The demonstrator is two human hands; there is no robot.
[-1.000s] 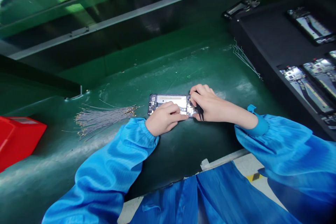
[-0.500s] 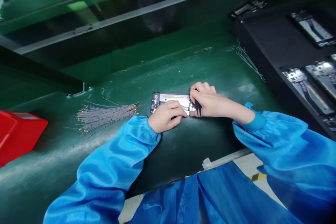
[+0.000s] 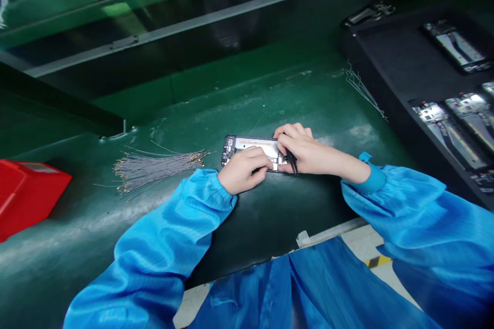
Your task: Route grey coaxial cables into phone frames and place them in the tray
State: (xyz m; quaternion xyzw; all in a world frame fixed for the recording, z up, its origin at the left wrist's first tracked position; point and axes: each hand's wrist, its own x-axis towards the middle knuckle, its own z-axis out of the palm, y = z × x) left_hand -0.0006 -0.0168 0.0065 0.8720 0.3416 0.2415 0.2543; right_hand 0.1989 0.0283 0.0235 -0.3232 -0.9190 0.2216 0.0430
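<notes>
An opened phone body (image 3: 257,143) lies lengthwise on the green mat, its inner parts facing up. My left hand (image 3: 247,168) rests over its near edge, with curled fingers pressing on the phone. My right hand (image 3: 303,149) is at the phone's right end and holds black tweezers (image 3: 292,160), whose tips point down toward me. The thumb and fingers of that hand also touch the phone's end. To the left of the phone lies a bundle of thin grey cables (image 3: 158,168) with small gold-coloured ends.
A red bin (image 3: 33,193) stands at the far left. On the right, a black tray (image 3: 393,56) holds several opened phone bodies (image 3: 459,46). A few loose cables (image 3: 365,92) lie beside the tray. Another phone part (image 3: 370,13) sits at the tray's far corner.
My right hand has shifted slightly, its fingers now further left over the phone's end, and the tweezers have tilted a little. My left hand stays in nearly the same place.
</notes>
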